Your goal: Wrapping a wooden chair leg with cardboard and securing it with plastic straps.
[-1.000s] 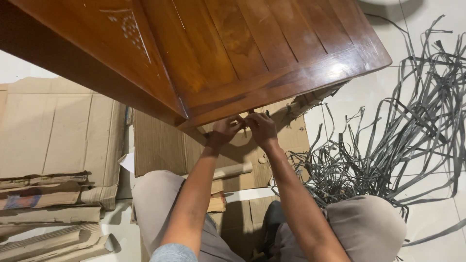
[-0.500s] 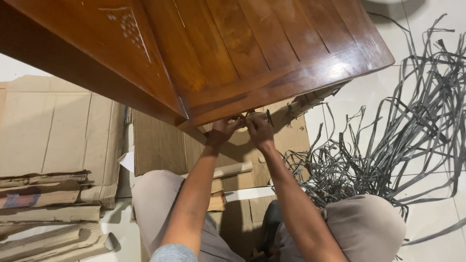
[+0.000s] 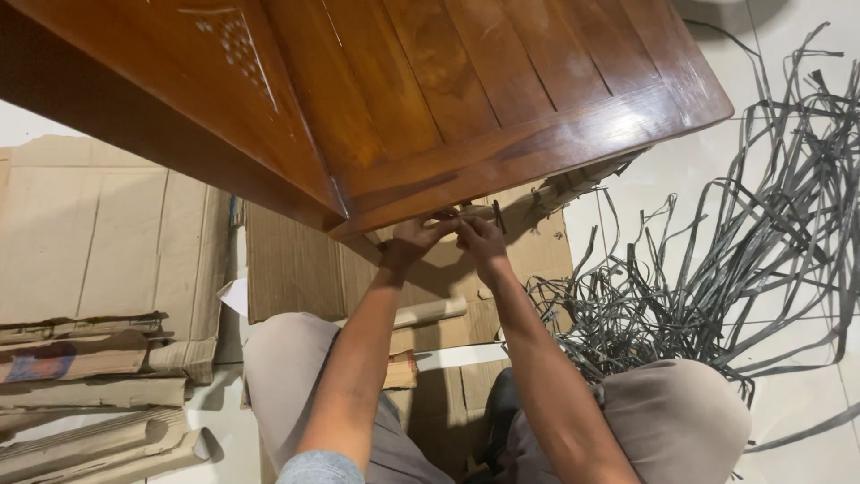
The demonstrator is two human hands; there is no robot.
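Left hand (image 3: 414,240): fingers pinched on a thin dark strip (image 3: 498,216) at the near edge of the wooden furniture panel (image 3: 466,99). Right hand (image 3: 482,237): touching the left, fingers pinched on the same strip; grip partly hidden. Both are raised under the panel's edge, seemingly to work the strip tight there. Loose grey strips (image 3: 735,242): heaped on the white tile floor (image 3: 654,170), right. Flattened cardboard (image 3: 107,242): spread under the panel and stacked left.
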